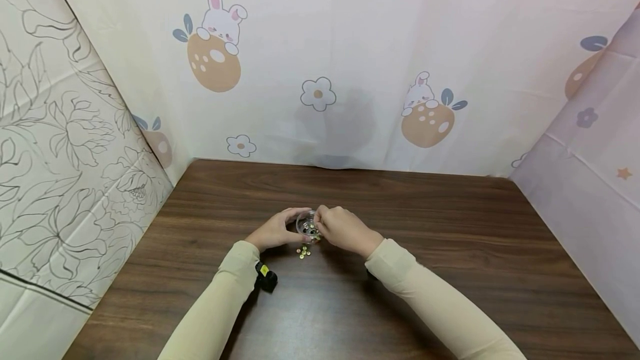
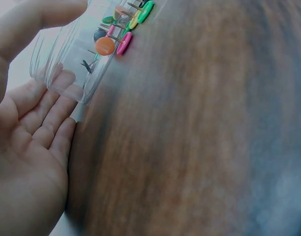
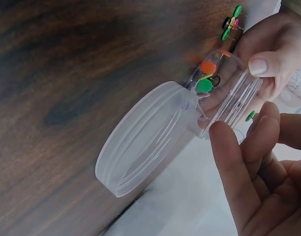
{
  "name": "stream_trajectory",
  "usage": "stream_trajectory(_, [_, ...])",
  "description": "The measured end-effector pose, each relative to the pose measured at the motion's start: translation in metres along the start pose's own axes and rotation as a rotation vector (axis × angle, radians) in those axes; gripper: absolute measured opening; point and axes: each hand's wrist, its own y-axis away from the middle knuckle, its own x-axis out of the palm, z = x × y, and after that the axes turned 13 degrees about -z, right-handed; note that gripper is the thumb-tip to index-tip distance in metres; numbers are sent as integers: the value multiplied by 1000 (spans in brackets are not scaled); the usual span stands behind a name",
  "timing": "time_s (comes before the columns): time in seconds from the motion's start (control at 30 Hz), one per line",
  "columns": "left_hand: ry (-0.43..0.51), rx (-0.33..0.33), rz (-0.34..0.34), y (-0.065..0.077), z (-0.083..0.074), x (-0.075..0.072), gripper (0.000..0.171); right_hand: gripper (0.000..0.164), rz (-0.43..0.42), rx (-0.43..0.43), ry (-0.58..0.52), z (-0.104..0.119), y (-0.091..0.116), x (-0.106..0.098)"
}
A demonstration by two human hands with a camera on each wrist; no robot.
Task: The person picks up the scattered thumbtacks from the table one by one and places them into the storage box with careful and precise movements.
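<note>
My left hand holds a clear plastic jar upright on the table, thumb on one side and fingers on the other. Thumbtacks lie in its bottom, among them an orange thumbtack and a green-headed one. Over the jar's mouth, my right hand pinches a single green thumbtack between thumb and fingers. Beside the jar, several loose thumbtacks lie on the wood. A translucent round lid is next to the jar in the right wrist view; the right hand seems to hide it from the head view.
A brown wood-grain table spreads around both hands. Behind it hangs a pale curtain printed with rabbits and fruit. Another curtain with line-drawn flowers borders the left side. A black band with a yellow mark is on the left wrist.
</note>
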Motion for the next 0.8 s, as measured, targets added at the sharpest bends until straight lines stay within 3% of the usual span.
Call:
stream_trajectory(0.27, [-17, -14, -4, 1, -3, -1, 70, 11, 5, 13, 14, 0, -4, 2])
stream_trajectory(0.6, [-29, -1, -38, -12, 30, 6, 73, 14, 41, 62, 14, -1, -6, 2])
stream_trajectory(0.8, [-10, 13, -29, -14, 34, 6, 75, 17, 52, 83, -6, -1, -3, 0])
